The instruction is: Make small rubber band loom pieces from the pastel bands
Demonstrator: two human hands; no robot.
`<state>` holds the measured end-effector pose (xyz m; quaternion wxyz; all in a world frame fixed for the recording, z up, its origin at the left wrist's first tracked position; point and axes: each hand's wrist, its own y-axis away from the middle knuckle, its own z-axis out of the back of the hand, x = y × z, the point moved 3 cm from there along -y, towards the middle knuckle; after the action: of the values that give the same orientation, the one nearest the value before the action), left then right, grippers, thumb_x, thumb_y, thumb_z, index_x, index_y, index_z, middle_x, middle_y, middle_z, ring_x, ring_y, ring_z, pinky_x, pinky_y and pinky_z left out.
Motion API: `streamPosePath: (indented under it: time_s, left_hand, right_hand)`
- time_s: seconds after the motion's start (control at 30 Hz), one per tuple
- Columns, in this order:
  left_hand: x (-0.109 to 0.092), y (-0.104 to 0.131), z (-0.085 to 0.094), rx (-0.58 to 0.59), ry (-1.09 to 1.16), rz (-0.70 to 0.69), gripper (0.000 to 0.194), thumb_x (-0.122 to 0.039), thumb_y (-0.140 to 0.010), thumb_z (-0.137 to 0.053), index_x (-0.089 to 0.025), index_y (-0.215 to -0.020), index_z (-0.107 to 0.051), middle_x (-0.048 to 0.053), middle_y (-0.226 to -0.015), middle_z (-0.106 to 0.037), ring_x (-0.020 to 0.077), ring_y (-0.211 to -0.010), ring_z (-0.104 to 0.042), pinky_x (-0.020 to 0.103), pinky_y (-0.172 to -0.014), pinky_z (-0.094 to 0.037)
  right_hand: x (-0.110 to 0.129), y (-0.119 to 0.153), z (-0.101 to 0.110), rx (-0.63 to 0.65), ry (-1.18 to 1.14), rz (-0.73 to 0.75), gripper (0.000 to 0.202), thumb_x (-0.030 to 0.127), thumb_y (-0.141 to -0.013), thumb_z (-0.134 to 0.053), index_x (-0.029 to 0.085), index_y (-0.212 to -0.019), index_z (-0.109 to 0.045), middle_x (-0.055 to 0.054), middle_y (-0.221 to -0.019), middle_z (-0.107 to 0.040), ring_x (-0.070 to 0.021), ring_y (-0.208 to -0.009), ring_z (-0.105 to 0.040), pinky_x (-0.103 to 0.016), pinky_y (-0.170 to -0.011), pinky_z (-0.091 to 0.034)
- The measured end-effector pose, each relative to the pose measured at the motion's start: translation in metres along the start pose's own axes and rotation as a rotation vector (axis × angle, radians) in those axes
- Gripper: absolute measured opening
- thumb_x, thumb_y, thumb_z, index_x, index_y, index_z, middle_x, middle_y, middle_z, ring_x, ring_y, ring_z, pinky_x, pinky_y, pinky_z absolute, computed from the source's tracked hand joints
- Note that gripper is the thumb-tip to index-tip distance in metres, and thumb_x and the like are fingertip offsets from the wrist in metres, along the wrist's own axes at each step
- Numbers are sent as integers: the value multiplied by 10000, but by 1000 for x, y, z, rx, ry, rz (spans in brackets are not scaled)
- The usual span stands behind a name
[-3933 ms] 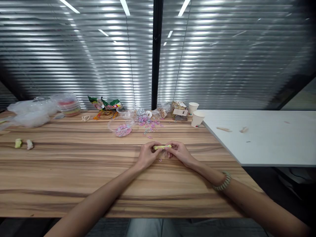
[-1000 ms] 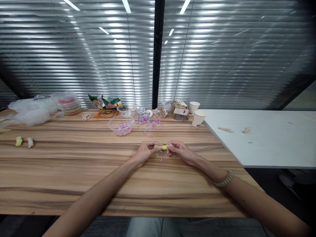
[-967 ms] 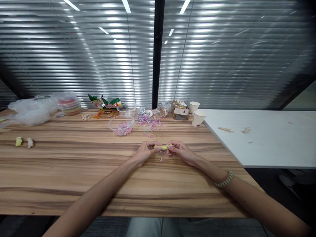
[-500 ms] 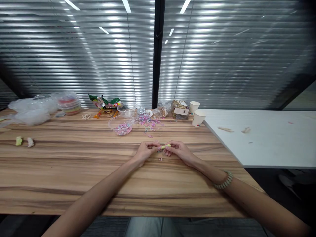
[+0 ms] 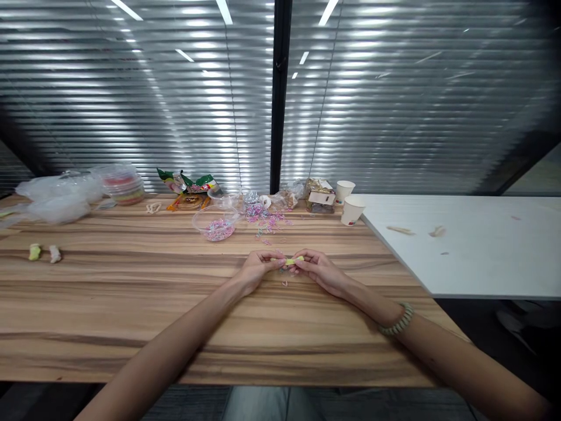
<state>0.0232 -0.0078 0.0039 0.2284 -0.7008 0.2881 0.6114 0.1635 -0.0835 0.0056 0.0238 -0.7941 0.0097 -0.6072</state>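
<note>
Between my two hands a small soft-looking yellow strip point(image 5: 291, 261) is stretched out level, just above the wooden table. My left hand point(image 5: 260, 269) pinches its left end between thumb and fingertips. The right end sits in the pinch of my right hand point(image 5: 318, 269), with a bit of yellow showing above the thumb. What the strip is made of I cannot make out. Tiny pastel links point(image 5: 284, 283) lie on the wood just below the fingers. Beyond my hands stands a clear plastic bowl point(image 5: 199, 221) holding many pink and pale links.
Loose links point(image 5: 269, 222) spill beside the bowl. Paper cups point(image 5: 352, 211), a torn box point(image 5: 321, 197), snack bags point(image 5: 205, 182), stacked tubs point(image 5: 125, 184) and plastic bags point(image 5: 56, 202) line the back. A yellow lump point(image 5: 35, 252) and a white lump point(image 5: 55, 254) lie left. A white table point(image 5: 482, 257) adjoins right.
The yellow strip shows a little longer and flatter between my fingertips. My right-hand fingers have shifted slightly around it; both arms stay almost in place.
</note>
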Motion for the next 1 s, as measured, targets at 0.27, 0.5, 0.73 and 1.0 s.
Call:
streamPosePath:
  time_s: [0.27, 0.5, 0.73, 1.0]
  left_hand:
    - [1, 1, -3, 43, 148, 75, 286, -267, -501, -766, -120, -726, -668, 46, -705, -663, 132, -681, -584, 262, -714, -420]
    - [0, -1, 1, -40, 130, 30, 357, -265, -559, -736, -110, -868, -647, 78, -816, -668, 146, -739, -601, 289, -772, -427]
    - [0, 0, 0, 11, -124, -34, 368, -334, -618, -682, -112, -910, -648, 83, -809, -674, 155, -700, -597, 283, -705, -447]
    - [-9, 4, -2, 5, -444, -246, 294, -370, -689, -599, -153, -870, -682, 73, -895, -682, 202, -827, -605, 265, -723, -441]
  right_hand:
    - [1, 2, 0, 33, -37, -40, 221, 293, -653, -683, 160, -806, -597, -23, -775, -623, -117, -727, -587, -254, -723, -453]
    - [-2, -3, 6, -77, 66, 39, 339, 338, -639, -682, 157, -904, -575, -44, -811, -639, -150, -715, -608, -300, -685, -479]
    - [4, -1, 7, -92, 333, 93, 320, 408, -683, -624, 131, -841, -596, -35, -670, -636, -137, -608, -598, -269, -590, -474]
    - [6, 1, 1, -35, 407, 118, 328, 402, -712, -598, 139, -907, -590, -29, -676, -628, -127, -593, -578, -260, -576, -466]
